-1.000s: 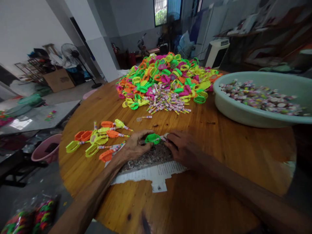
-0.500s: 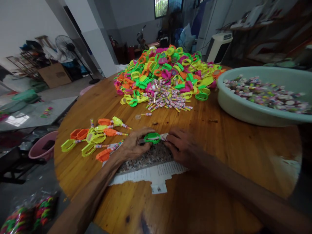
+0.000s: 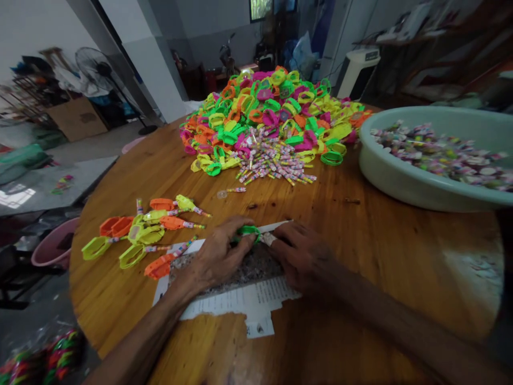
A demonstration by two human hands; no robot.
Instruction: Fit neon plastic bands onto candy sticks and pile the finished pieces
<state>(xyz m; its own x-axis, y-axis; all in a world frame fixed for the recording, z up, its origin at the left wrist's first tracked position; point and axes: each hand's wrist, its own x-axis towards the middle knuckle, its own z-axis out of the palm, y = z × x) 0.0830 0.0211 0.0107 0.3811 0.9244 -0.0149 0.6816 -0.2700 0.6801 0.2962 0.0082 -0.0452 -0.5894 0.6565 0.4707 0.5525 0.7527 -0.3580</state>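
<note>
My left hand (image 3: 222, 248) is closed on a green plastic toy watch (image 3: 249, 230), its fingers and thumb covering part of the band. A small pale-patterned candy tube (image 3: 267, 238) sits against the watch's right end, pinched in the fingers of my right hand (image 3: 302, 254). Both hands are over a speckled stone slab (image 3: 252, 267), which lies on a torn sheet of printed paper (image 3: 224, 305). Left of the slab are several orange and yellow toy watches (image 3: 146, 234) with candy tubes fixed to them.
A big heap of bright toy watches (image 3: 256, 107) covers the table's far side, with loose candy tubes (image 3: 272, 160) in front. A pale green basin (image 3: 420, 190) of wrapped candies stands at the right. One candy tube (image 3: 236, 190) lies beside a clear disc (image 3: 222, 194).
The view has shifted slightly. My left thumb has come over the green toy watch, which now shows less and looks tilted. My right hand stays at its right end with the candy tube.
</note>
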